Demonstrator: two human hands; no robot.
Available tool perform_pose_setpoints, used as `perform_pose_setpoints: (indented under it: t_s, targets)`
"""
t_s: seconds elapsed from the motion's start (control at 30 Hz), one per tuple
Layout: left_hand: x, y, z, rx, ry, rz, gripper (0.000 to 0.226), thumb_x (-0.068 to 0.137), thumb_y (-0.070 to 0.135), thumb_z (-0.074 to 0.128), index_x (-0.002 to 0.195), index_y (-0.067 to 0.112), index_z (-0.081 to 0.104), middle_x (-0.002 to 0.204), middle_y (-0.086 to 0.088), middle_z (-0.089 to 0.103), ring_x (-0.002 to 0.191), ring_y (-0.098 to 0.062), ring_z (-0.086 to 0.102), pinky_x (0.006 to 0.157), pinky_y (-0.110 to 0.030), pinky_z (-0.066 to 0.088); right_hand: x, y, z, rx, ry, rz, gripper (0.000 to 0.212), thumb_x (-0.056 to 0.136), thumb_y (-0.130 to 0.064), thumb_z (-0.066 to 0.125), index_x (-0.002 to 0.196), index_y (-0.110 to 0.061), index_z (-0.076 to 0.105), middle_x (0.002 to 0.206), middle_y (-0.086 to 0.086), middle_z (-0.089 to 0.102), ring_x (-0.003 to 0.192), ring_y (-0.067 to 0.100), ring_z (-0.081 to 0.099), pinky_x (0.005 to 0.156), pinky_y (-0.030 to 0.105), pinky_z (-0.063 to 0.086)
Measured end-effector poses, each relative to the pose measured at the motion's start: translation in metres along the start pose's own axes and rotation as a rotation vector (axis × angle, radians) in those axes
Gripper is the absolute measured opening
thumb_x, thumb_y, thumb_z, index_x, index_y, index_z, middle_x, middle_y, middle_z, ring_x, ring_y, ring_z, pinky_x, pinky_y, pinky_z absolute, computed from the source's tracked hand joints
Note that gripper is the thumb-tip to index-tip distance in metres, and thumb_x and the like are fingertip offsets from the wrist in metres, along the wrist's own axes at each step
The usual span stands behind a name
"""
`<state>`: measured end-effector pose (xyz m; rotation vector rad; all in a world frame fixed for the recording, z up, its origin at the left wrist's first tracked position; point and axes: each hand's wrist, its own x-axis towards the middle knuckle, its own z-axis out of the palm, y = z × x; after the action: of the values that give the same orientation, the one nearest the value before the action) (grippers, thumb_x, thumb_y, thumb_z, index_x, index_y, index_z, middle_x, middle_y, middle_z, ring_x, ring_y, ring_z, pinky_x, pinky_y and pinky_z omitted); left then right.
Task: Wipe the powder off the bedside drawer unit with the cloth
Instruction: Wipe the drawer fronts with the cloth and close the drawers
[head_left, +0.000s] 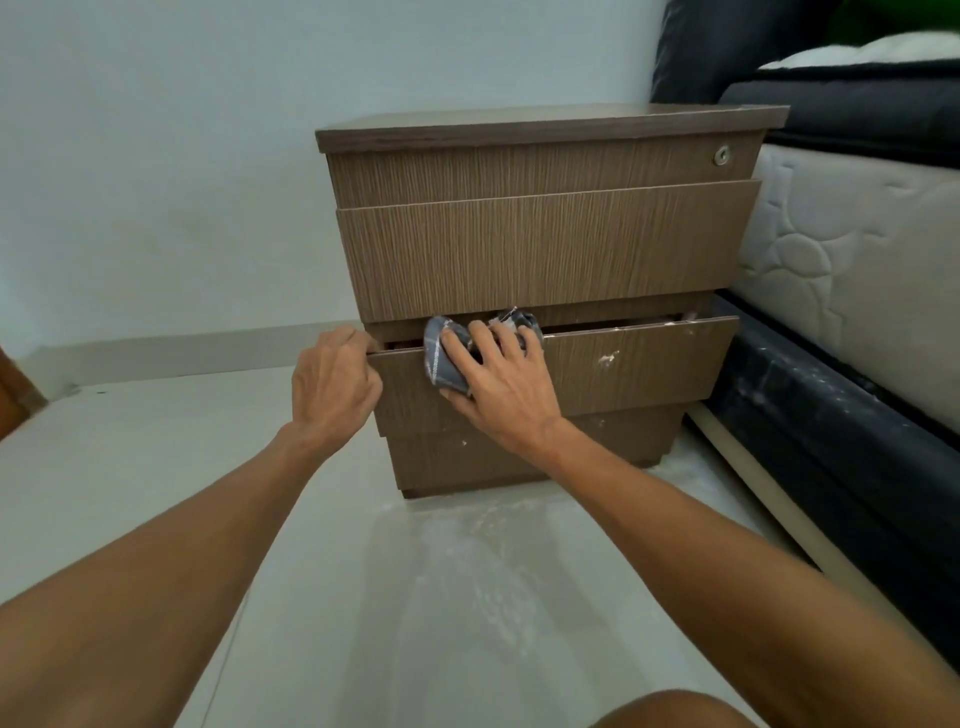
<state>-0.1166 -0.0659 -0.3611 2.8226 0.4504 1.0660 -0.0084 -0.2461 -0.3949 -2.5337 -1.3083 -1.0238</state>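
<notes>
The brown wood-grain bedside drawer unit (540, 244) stands on the floor in the middle of the view. Its lower drawer (639, 364) is pulled out a little. White powder spots (607, 358) show on that drawer's front and along its top edge. My right hand (498, 384) presses a grey checked cloth (441, 358) against the upper left part of the drawer front, with the cloth bunched over the top edge. My left hand (332, 379) grips the drawer's left corner with curled fingers.
A bed with a white quilted mattress (857, 260) and dark base (841, 436) stands close on the right of the unit. White powder (493, 561) is scattered on the pale floor in front of the unit. A pale wall lies behind.
</notes>
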Motion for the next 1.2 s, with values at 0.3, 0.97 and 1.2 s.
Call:
perform_pose_setpoints:
  t_s: [0.3,0.97,1.2]
  targets:
    - [0.005,0.040,0.020,0.022,0.003,0.167,0.025,0.084,0.000,0.051,0.105,0.002,0.065,0.096,-0.013,0.063,0.084,-0.029,0.058,0.073,-0.042,0.046,-0.054,0.114,-0.009,-0.162,-0.069,0.116,0.071,0.091,-0.065,0.044,0.146,-0.021,0.033,0.141,0.015,0.044,0.126,0.036,0.044,0.103,0.057,0.034]
    - [0.030,0.039,0.004,-0.057,-0.119,0.153,0.029,0.086,0.005,0.044,0.095,0.007,0.071,0.100,-0.009,0.069,0.084,-0.026,0.061,0.072,-0.039,0.050,-0.123,0.206,-0.028,0.537,0.302,1.269,0.039,0.101,-0.042,0.043,0.130,-0.017,0.049,0.127,0.010,0.055,0.114,0.028,0.058,0.098,0.051,0.048]
    - [0.037,0.039,-0.001,-0.087,-0.195,0.113,0.032,0.088,0.010,0.041,0.092,0.007,0.073,0.099,-0.008,0.070,0.087,-0.028,0.062,0.077,-0.041,0.050,-0.042,0.166,-0.025,1.194,0.497,1.714,0.072,0.097,-0.061,0.031,0.156,-0.023,0.017,0.155,0.012,0.032,0.132,0.031,0.044,0.109,0.052,0.039]
